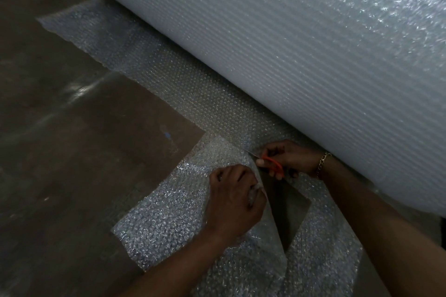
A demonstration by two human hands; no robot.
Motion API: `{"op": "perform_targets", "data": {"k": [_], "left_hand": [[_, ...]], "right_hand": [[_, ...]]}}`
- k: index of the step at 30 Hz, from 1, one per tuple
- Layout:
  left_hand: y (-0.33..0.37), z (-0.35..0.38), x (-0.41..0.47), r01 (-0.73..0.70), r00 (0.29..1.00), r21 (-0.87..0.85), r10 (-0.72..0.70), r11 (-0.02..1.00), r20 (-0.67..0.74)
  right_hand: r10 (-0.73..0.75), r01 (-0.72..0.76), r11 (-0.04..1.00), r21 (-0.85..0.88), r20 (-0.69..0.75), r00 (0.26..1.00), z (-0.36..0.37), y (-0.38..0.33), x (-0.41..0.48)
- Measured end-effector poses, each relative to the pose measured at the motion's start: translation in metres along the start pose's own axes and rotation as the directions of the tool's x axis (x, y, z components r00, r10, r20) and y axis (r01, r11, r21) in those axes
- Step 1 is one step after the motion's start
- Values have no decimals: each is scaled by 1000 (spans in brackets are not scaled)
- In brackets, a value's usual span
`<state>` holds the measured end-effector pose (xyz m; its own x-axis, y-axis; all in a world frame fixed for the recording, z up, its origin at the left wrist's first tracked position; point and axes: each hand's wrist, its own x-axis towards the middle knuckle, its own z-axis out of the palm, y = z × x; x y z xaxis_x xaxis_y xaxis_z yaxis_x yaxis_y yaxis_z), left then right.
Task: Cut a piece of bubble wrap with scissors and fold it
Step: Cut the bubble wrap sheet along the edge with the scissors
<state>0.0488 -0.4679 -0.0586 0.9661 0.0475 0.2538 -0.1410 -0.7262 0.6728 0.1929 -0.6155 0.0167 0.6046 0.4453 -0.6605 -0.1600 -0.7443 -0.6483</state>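
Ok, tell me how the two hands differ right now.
The left hand pinches the cut edge of the bubble wrap; the right hand grips orange scissors. The right wrist wears a chain bracelet; the left wrist is bare. The right hand lies nearer the big roll. Both work at the cut.

A smooth floor (72,164) is seen, brown-grey and dimly lit — most of it is left in shadow. Pale streaks of glare (82,90) are thrown across it at the left, and a small blue mark (167,135) is shown near the middle.
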Motion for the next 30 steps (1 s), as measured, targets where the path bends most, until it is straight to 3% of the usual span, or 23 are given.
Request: {"op": "perform_targets", "data": {"k": [30], "left_hand": [[0,-1,1,-45,999,-7,45,999,-28]], "right_hand": [[-7,7,999,-39,5,1000,-2,2,12]]}}
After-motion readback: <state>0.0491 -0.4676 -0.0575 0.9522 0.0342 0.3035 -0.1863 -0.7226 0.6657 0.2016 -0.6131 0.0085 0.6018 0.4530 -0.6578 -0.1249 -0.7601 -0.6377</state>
